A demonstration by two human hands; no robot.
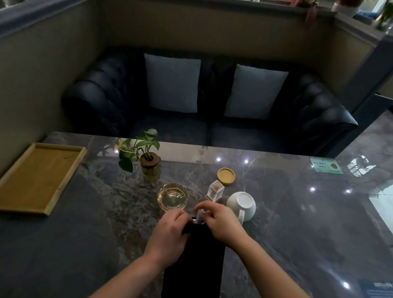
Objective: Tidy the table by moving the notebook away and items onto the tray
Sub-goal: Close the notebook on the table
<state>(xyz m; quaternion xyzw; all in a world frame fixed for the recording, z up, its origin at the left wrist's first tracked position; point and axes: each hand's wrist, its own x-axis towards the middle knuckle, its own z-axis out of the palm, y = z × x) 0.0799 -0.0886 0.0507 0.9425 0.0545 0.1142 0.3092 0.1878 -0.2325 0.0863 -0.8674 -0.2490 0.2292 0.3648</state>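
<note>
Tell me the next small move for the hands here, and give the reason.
Probably lift the black notebook and carry it off the table: both the left hand and the right hand already grip its far edge, and the tray is bare.

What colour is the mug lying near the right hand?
White; the mug shows clearly in the head view, lying beside the right hand.

Black notebook [193,271] flat near edge; empty wooden tray [32,178] far left.

Dark tufted sofa [208,102] w/ two pale cushions [172,83], beige booth walls [32,77], glossy marble floor [379,139].
</note>
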